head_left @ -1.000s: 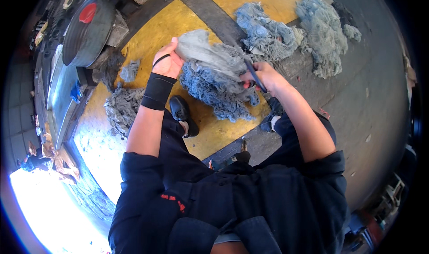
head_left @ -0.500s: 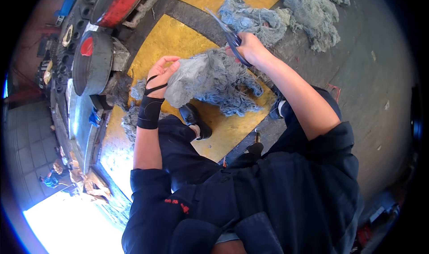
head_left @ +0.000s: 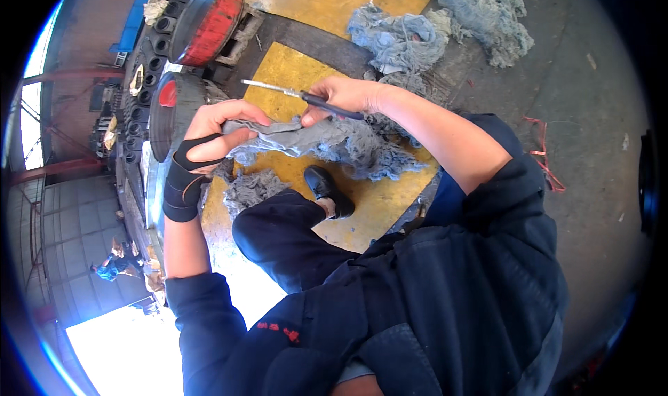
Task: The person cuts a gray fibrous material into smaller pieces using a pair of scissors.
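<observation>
A length of grey, frayed cloth hangs stretched between my two hands over the yellow floor patch. My left hand, with a black wrist support, is closed on its left end. In my right hand are scissors with dark handles, their metal blades pointing left above the cloth. The fingertips of that hand also touch the cloth's upper edge. Tangled bluish-grey threads trail from the cloth to the right, near my black shoe.
Heaps of blue-grey thread waste lie ahead, and a larger heap beyond. Another grey clump is beside my left knee. Red-marked drums stand at left near dark cylinders. A red strap lies on the floor at right.
My right hand has come down and left with the scissors, to the cloth. My left hand has moved left and lower, and the cloth is now drawn out between the hands.
</observation>
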{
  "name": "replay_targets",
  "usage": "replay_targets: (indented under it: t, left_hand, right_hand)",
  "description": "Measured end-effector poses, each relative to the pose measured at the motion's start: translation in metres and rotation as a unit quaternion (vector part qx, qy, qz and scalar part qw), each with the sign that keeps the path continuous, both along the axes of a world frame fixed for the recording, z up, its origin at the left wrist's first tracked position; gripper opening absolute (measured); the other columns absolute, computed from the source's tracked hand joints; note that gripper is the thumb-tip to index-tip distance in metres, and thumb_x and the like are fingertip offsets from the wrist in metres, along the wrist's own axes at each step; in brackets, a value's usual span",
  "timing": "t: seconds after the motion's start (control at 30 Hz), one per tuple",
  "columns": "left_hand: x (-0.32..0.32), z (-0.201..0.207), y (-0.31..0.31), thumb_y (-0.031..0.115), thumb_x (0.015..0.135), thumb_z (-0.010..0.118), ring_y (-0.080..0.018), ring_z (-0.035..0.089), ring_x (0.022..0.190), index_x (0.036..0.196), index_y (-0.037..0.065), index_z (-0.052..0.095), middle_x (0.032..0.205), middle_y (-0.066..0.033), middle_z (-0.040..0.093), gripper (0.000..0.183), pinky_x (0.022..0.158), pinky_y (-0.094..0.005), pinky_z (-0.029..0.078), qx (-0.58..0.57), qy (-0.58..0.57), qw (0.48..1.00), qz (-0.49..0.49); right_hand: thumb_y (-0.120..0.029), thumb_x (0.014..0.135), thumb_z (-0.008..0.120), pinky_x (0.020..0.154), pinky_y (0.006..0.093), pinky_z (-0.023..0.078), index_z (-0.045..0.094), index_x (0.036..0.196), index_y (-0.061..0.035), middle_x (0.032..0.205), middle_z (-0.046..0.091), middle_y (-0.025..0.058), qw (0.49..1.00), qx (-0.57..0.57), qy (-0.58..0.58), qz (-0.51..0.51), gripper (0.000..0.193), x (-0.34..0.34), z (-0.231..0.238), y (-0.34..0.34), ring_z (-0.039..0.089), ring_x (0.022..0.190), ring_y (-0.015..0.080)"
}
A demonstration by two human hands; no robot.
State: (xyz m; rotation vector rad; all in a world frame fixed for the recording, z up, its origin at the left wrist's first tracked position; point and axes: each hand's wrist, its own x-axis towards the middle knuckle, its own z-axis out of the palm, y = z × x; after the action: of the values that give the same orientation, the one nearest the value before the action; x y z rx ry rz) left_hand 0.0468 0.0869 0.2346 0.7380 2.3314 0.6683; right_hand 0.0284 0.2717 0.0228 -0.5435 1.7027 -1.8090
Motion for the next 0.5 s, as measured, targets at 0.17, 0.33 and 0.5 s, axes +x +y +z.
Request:
replay_targets:
  t: [0.17, 0.33, 0.5]
  left_hand:
    - [-0.002, 0.019, -0.016, 0.002, 0.073, 0.053, -0.0101, 0.057, 0.089, 0.099, -0.002, 0.060, 0.092, -0.0056, 0.064, 0.027, 0.081, -0.0214, 0.041, 0.078, -0.016, 0.993, 0.090]
    - [-0.004, 0.025, -0.041, -0.001, 0.075, 0.056, -0.0086, 0.052, 0.081, 0.107, 0.000, 0.059, 0.087, -0.0025, 0.060, 0.033, 0.076, -0.0195, 0.040, 0.018, 0.193, 0.978, 0.076]
    - [-0.006, 0.020, -0.046, 0.010, 0.075, 0.067, -0.0113, 0.044, 0.061, 0.105, 0.002, 0.060, 0.073, -0.0038, 0.053, 0.032, 0.057, -0.0236, 0.037, -0.047, 0.320, 0.944, 0.058]
  right_hand:
    - [-0.032, 0.065, 0.083, 0.069, 0.0274, 0.042, 0.059, 0.088, -0.0027, 0.076, 0.058, 0.0011, 0.996, -0.012, 0.087, 0.019, 0.044, 0.006, -0.002, 0.002, 0.052, 0.074, 0.0122]
    - [-0.025, 0.067, 0.080, 0.071, 0.0294, 0.045, 0.055, 0.094, -0.0016, 0.082, 0.059, 0.0054, 0.986, 0.046, 0.158, -0.021, 0.044, 0.002, 0.005, 0.019, 0.054, 0.078, 0.0139]
    - [-0.014, 0.077, 0.068, 0.079, 0.0334, 0.050, 0.054, 0.103, -0.0037, 0.092, 0.061, 0.0131, 0.921, 0.178, 0.231, -0.259, 0.031, -0.007, 0.022, 0.045, 0.060, 0.088, 0.0239]
